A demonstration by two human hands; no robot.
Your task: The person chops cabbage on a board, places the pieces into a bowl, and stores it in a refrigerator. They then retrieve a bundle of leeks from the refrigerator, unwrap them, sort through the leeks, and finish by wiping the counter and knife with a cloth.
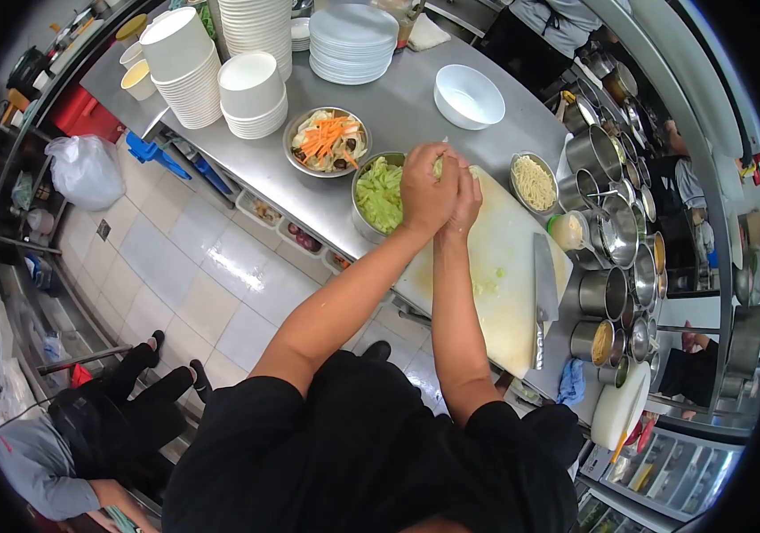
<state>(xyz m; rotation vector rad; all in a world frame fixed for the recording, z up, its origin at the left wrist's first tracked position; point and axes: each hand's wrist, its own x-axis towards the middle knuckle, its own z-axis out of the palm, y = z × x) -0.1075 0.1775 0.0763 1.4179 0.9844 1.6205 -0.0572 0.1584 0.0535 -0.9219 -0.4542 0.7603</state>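
Note:
My left hand (427, 191) and my right hand (463, 200) are pressed together, fingers curled, at the right rim of a metal bowl. Bits of pale green chopped lettuce (438, 166) show between them; most of what they clasp is hidden. More chopped lettuce (380, 197) fills the metal bowl (360, 219) just left of my hands. Beneath and to the right lies a white cutting board (456, 293), with a few green scraps on it. A cleaver (545, 280) rests along the board's right side, its handle toward me.
A bowl of carrot strips and mushrooms (331, 142) stands left, with noodles (534, 183) in another bowl right. Behind are a white bowl (470, 96), stacked plates (353, 44) and tubs (254, 89). Several metal pots (605, 293) crowd the right. A person (69, 435) is at lower left.

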